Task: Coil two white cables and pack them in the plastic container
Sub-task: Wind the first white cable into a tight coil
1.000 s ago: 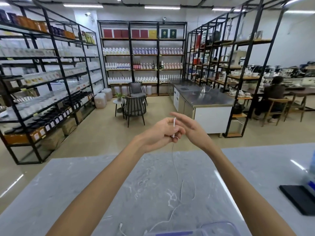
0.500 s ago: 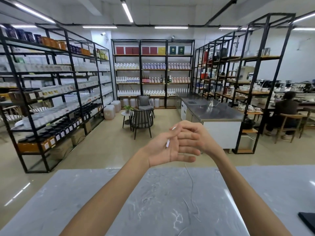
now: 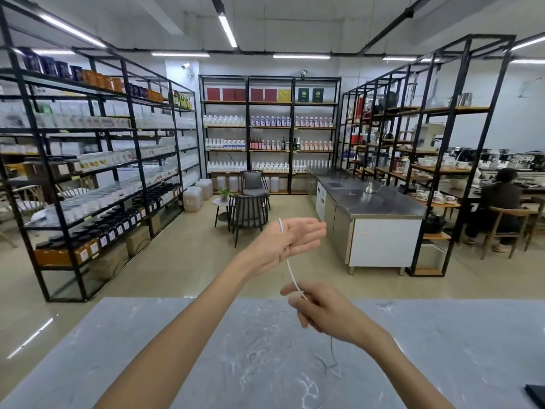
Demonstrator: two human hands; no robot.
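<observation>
— Where does the person have the white cable at this moment?

— Between the two hands, above the far edge of the grey marble table. The left hand is raised, palm turned up and fingers stretched out flat towards the right; the cable's plug end stands up beside the thumb and the cord crosses the palm, so the hand is spread rather than clenched (whether the thumb actually presses the cord down cannot be told).

— And the other one?

— The right hand sits lower and nearer the person, its back to the camera, fingers curled. The cord runs slanting down from the left palm into those fingers, which pinch it. Below the right hand a thin length hangs down and ends in a small loose curl lying on the table surface.

— Is the second cable there, or the plastic container?

— Neither shows in the head view. A dark flat object sits at the table's right corner; what it is cannot be made out.

— What is behind them?

— Black metal shelving with bottles and boxes, and a steel counter.
</observation>
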